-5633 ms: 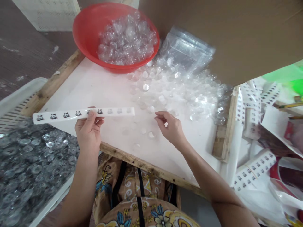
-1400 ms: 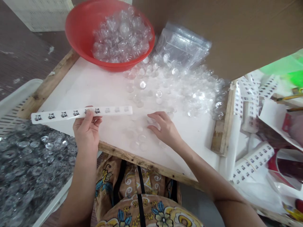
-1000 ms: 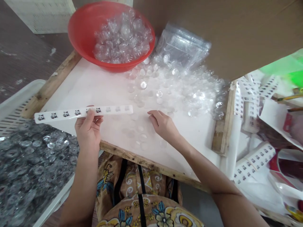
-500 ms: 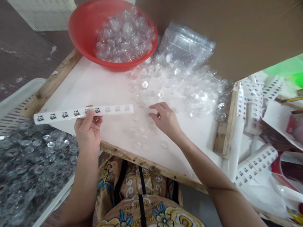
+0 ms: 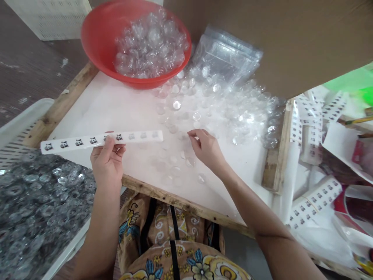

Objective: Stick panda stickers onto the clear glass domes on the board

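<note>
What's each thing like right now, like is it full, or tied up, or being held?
Left hand: closed on the strip
Strip: held, unfolded, three pandas paler than the rest
Right hand: fingers bent; can't tell if it's holding anything
Bowl: partly filled
Loose discs: scattered
Plastic bags: stacked, lying down
Basket: holding lots of discs
Bundle: tied with a band

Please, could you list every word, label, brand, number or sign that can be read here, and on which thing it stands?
Readable words, brands or numbers: none.
Strip in the left hand: small panda pictures, no lettering visible.
Banded bundle at right: similar pictures, no readable text.
Red item near right edge: too blurred to tell.
</note>
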The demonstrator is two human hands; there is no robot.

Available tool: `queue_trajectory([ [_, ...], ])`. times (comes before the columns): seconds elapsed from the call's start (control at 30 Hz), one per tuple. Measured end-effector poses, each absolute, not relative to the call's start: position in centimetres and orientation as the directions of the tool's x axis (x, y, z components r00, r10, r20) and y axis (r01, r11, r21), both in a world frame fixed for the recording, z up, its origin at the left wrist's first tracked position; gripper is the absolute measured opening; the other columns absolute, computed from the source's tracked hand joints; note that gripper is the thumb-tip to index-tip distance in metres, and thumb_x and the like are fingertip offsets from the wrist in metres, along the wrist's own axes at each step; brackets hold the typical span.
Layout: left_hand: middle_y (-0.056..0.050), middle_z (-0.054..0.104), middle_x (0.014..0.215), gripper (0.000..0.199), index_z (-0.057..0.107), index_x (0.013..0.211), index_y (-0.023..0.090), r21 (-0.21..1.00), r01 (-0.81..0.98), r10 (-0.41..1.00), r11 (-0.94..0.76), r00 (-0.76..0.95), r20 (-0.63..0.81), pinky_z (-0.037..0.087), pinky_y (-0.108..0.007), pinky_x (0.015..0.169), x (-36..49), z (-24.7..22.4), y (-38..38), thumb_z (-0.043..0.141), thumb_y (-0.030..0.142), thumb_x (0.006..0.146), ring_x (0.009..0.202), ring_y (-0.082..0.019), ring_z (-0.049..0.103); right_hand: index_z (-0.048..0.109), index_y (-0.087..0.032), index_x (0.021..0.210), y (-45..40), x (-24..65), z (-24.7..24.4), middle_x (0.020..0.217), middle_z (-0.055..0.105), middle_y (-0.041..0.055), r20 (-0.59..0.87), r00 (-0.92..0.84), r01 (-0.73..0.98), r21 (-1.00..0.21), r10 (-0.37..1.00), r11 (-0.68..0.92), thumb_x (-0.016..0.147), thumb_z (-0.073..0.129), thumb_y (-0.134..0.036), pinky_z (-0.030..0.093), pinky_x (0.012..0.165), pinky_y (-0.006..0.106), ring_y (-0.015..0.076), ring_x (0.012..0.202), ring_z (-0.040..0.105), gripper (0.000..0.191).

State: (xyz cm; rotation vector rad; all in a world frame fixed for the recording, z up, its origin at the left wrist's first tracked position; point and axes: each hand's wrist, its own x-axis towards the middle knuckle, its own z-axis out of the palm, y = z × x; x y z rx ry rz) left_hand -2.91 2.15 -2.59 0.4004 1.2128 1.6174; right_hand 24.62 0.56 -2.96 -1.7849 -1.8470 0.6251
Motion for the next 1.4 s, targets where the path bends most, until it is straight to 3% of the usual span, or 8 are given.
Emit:
queue_trajectory([
  [0.1, 0.001, 0.067, 0.067, 0.025, 0.072, 0.08, 0.019, 0.852, -0.523, 0.861, 0.032, -0.419, -0.289, 0.051, -0.018, 0.05, -2.9, -2.6, 2.2, 0.086, 0.033, 0.064, 0.054, -0.009, 0.062, 0.062, -0.02, 0.101, 0.6, 25.2, -3.0, 0.1, 0.066, 0.0072, -0.039, 0.003, 0.719, -0.694, 0.999, -0.029, 0.094, 0.046, -0.025, 0.046, 0.059, 0.028, 0.0121, 0.058, 0.059, 0.018],
  [0.27, 0.001, 0.068, 0.069, 0.025, 0.072, 0.082, 0.019, 0.853, -0.521, 0.865, 0.035, -0.411, -0.286, 0.051, -0.018, 0.051, -3.0, -2.8, 2.1, 0.085, 0.032, 0.065, 0.055, -0.009, 0.063, 0.065, -0.02, 0.102, 0.5, 24.8, -2.8, 0.109, 0.063, 0.0081, 0.068, 0.007, 0.844, -0.535, 0.998, 0.031, 0.09, 0.057, -0.029, 0.044, 0.06, 0.03, 0.0097, 0.053, 0.051, 0.017],
  [0.5, 0.001, 0.068, 0.071, 0.022, 0.073, 0.082, 0.021, 0.856, -0.516, 0.863, 0.037, -0.415, -0.287, 0.051, -0.017, 0.052, -3.0, -2.7, 2.1, 0.084, 0.031, 0.066, 0.056, -0.009, 0.063, 0.065, -0.02, 0.106, 2.2, 22.7, -3.3, 0.106, 0.061, 0.0119, 0.034, -0.181, 0.902, -0.393, 0.983, 0.18, 0.094, 0.049, -0.023, 0.045, 0.066, 0.031, 0.0236, 0.089, 0.06, 0.021],
  [0.63, 0.0, 0.067, 0.069, 0.024, 0.071, 0.081, 0.02, 0.858, -0.512, 0.859, 0.053, -0.415, -0.3, 0.051, -0.018, 0.052, -3.0, -2.7, 2.1, 0.084, 0.034, 0.066, 0.056, -0.009, 0.063, 0.065, -0.019, 0.102, 2.3, 23.0, -3.2, 0.097, 0.065, 0.0095, 0.006, -0.149, 0.832, -0.54, 0.989, 0.128, 0.093, 0.046, -0.021, 0.046, 0.068, 0.03, 0.0192, 0.081, 0.061, 0.021],
  [0.73, 0.001, 0.067, 0.069, 0.024, 0.071, 0.08, 0.02, 0.857, -0.513, 0.857, 0.054, -0.417, -0.304, 0.05, -0.018, 0.051, -3.0, -2.6, 2.1, 0.085, 0.034, 0.065, 0.056, -0.009, 0.063, 0.064, -0.021, 0.103, 2.4, 23.4, -2.9, 0.085, 0.066, 0.0034, -0.159, -0.139, 0.728, -0.686, 0.977, -0.008, 0.09, 0.053, -0.028, 0.044, 0.06, 0.027, 0.0127, 0.061, 0.056, 0.018],
  [0.83, 0.001, 0.067, 0.069, 0.026, 0.072, 0.082, 0.019, 0.851, -0.522, 0.862, 0.052, -0.407, -0.302, 0.05, -0.018, 0.051, -2.9, -2.5, 2.1, 0.085, 0.034, 0.065, 0.056, -0.009, 0.062, 0.065, -0.022, 0.099, 2.7, 23.5, -2.8, 0.085, 0.066, 0.0018, -0.219, -0.119, 0.702, -0.708, 0.969, -0.074, 0.088, 0.059, -0.035, 0.043, 0.059, 0.027, 0.0115, 0.058, 0.053, 0.018],
  [1.07, 0.001, 0.067, 0.071, 0.027, 0.071, 0.085, 0.018, 0.851, -0.524, 0.868, 0.044, -0.402, -0.292, 0.05, -0.018, 0.053, -3.1, -2.7, 2.1, 0.085, 0.032, 0.066, 0.057, -0.009, 0.063, 0.065, -0.021, 0.105, 3.9, 21.6, -2.9, 0.111, 0.061, 0.0074, 0.041, -0.125, 0.809, -0.574, 0.991, 0.125, 0.088, 0.061, -0.029, 0.045, 0.067, 0.03, 0.0117, 0.062, 0.054, 0.019],
  [1.4, 0.002, 0.067, 0.069, 0.03, 0.071, 0.085, 0.019, 0.849, -0.527, 0.856, 0.038, -0.421, -0.3, 0.05, -0.017, 0.054, -3.1, -2.3, 2.1, 0.086, 0.034, 0.064, 0.056, -0.008, 0.063, 0.066, -0.023, 0.105, 5.2, 19.4, -3.5, 0.113, 0.06, 0.0087, 0.007, -0.254, 0.88, -0.413, 0.967, 0.234, 0.095, 0.044, -0.021, 0.041, 0.061, 0.027, 0.0179, 0.082, 0.06, 0.024],
])
